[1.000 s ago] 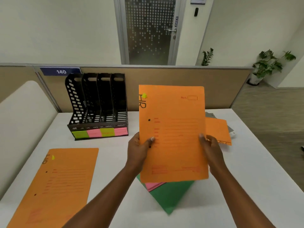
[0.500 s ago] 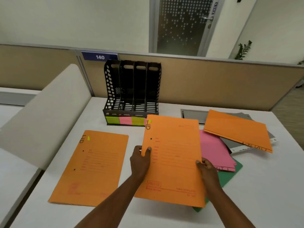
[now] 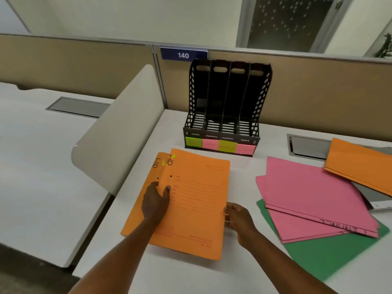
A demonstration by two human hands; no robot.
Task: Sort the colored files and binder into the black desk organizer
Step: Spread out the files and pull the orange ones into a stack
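An orange file (image 3: 197,200) lies on top of a second orange file (image 3: 137,211), which shows along the left. My left hand (image 3: 156,201) grips the top file's left edge, thumb on its face. My right hand (image 3: 238,217) pinches its right edge. The black desk organizer (image 3: 224,107) stands empty behind them, four slots with green and pink labels on its base. To the right lie pink files (image 3: 314,198) over a green file (image 3: 331,253). Another orange file (image 3: 360,164) rests on a grey binder (image 3: 369,194) at the far right.
A white curved divider panel (image 3: 118,132) rises along the desk's left edge. A tan partition (image 3: 318,92) with a blue "140" sign (image 3: 183,55) backs the desk. A metal cable hatch (image 3: 307,145) sits right of the organizer. A neighbouring desk (image 3: 31,166) lies left.
Both hands carried the orange file left and laid it onto the other orange file. The view swung left, so the pink and green files now lie to the right.
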